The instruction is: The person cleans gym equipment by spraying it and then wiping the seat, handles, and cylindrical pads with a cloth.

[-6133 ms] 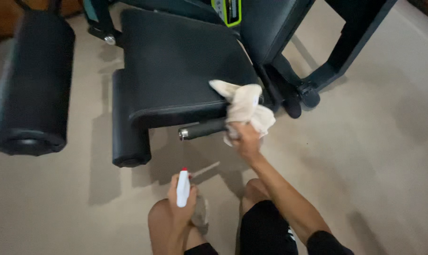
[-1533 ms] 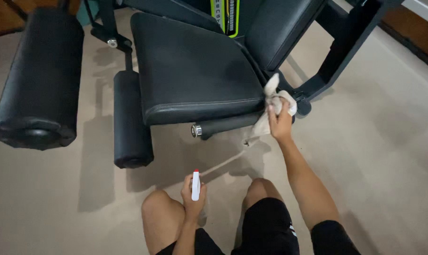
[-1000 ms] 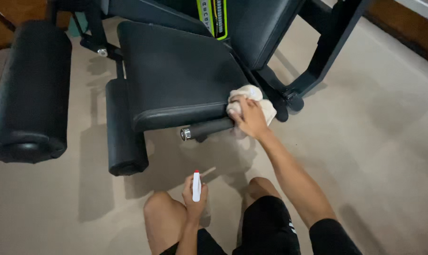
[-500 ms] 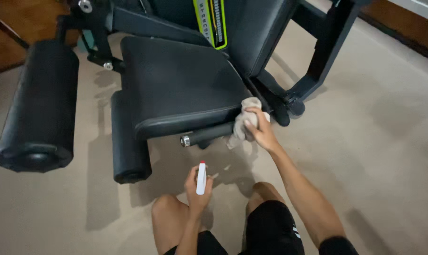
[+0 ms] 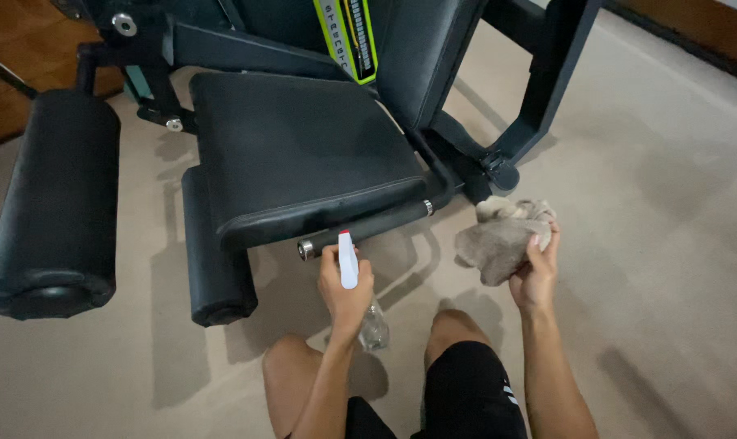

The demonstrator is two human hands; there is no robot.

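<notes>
A narrow upright label strip point(image 5: 345, 36), edged in bright green with a dark centre and a yellow-orange band, sits on the machine's frame above the back of the black padded seat point(image 5: 299, 150), at the top middle of the view. No other label or package shows clearly. The left hand point(image 5: 345, 289) is clenched around a spray bottle point(image 5: 358, 297): its white trigger head with a red tip stands up between thumb and fingers, pointing toward the front edge of the seat, while the clear body of the bottle hangs below the palm, above the left knee. The nozzle lies just short of the black grip bar point(image 5: 364, 228) with chrome end caps that runs under the seat's front edge. The right hand point(image 5: 535, 272) is off to the right of the machine, apart from the bar, its fingers curled around a crumpled beige cloth point(image 5: 498, 240); the cloth bunches above and left of the fingers and touches nothing but the hand. Two black roller pads lie to the left, a large one point(image 5: 51, 211) and a slimmer one point(image 5: 210, 244) beside the seat. Beige carpet point(image 5: 669, 244) covers the floor.
</notes>
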